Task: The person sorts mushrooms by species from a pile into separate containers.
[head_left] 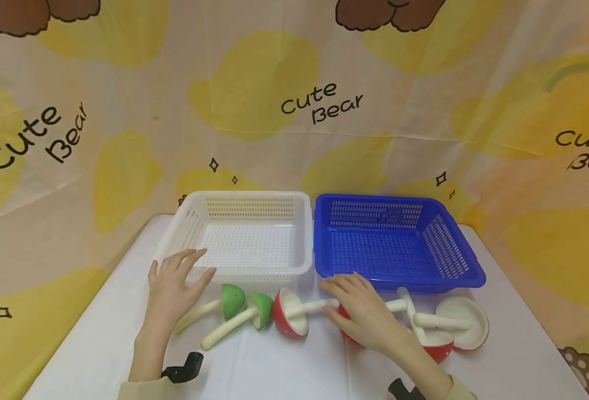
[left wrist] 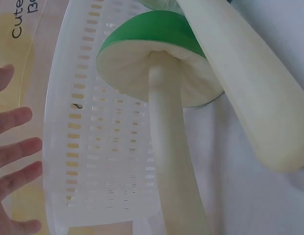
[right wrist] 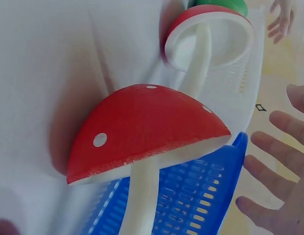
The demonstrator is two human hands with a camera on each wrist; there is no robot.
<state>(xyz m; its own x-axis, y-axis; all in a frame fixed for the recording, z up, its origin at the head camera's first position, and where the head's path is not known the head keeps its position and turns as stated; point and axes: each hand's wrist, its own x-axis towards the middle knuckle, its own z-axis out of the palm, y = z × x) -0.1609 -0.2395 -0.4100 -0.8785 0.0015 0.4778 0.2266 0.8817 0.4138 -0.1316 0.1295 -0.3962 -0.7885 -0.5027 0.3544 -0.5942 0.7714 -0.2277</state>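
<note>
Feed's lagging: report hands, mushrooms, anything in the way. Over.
Left hand empty, by white basket. Right hand empty, over red mushroom, partly hiding it in head view. Mushrooms on table, outside white basket and blue basket.

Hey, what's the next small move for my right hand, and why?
I'd probably lower the right hand and grip the nearest red-capped mushroom. In the head view the hand partly covers that mushroom, while the right wrist view shows it spread and holding nothing. The blue basket lies just beyond, so little reaching seems needed.
</note>
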